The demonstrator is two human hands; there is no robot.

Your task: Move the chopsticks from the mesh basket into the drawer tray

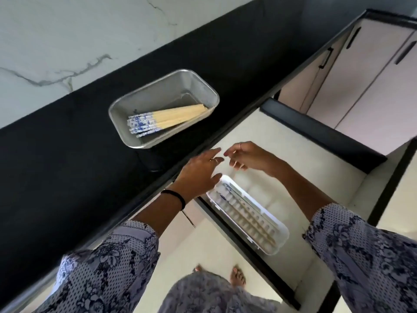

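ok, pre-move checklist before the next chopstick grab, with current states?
1. Chopsticks left in mesh basket: ok, a bundle lies along its near side.
2. Basket sits flat on black counter: ok.
3. Drawer open, tray exposed: ok.
4. Left hand free: ok, fingers straight, pointing toward the basket, holding nothing.
5. Right hand free: cannot tell, fingers loosely curled, nothing clearly in them.
6. Free slots in tray: cannot tell; at least one chopstick seems to lie in it, detail blurred.
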